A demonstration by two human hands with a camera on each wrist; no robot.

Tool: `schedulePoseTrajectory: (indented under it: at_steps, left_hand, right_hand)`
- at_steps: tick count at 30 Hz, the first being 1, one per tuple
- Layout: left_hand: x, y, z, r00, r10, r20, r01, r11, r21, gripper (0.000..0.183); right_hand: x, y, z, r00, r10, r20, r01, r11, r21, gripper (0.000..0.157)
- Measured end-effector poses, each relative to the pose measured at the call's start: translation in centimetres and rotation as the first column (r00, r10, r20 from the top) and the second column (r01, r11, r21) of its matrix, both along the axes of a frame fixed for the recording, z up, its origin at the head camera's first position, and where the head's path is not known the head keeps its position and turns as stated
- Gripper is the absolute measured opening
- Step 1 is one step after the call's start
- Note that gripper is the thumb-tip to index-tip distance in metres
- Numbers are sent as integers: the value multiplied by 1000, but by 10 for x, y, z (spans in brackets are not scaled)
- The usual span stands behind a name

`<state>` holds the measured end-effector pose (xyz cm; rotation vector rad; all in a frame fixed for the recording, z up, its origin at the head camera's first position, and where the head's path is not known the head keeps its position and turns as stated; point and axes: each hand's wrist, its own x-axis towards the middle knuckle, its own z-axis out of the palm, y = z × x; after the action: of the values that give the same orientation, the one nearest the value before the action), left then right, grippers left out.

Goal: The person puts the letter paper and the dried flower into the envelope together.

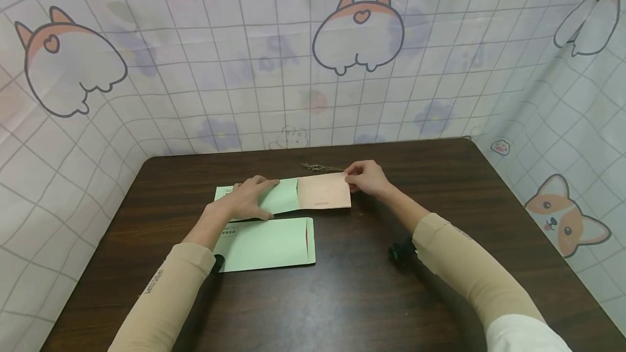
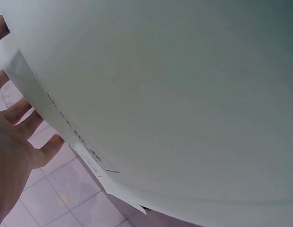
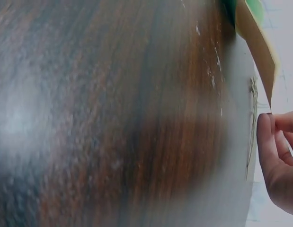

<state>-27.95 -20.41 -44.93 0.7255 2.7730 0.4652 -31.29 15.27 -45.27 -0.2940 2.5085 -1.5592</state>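
Two pale green envelopes lie one in front of the other. My left hand (image 1: 244,200) rests across the rear green envelope (image 1: 282,198), fingers spread and thumb by its near edge. Out of that envelope's right end sticks a peach-coloured paper (image 1: 323,192), its left part hidden inside. Between thumb and fingertips, my right hand (image 1: 368,177) pinches the paper's far right corner; in the right wrist view the paper (image 3: 262,56) is seen nearly edge-on. A pale sheet surface (image 2: 160,118) fills most of the left wrist view, beside the left hand (image 2: 13,151).
Nearer the person lies the front green envelope (image 1: 274,246), with a slit showing red near its right end. A dried sprig (image 1: 320,168) lies behind the peach paper. All rest on a dark wooden table (image 1: 342,308), with a patterned curtain (image 1: 254,96) behind it.
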Motion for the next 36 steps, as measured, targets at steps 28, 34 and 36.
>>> schedulePoseTrajectory:
  at_steps: [28,34,36]
  left_hand:
    - [1,1,1,1000,1,14,-1,1000,0,93]
    - [1,2,3,1000,4,20,-4,1000,-2,93]
    - [2,2,4,1000,4,22,-4,1000,-3,93]
  right_hand:
    - [-2,-12,-9,997,-70,21,71,996,-56,16]
    - [-3,-17,-8,996,-82,18,83,993,-82,17]
    - [-3,-18,-8,996,-86,24,88,993,-83,16]
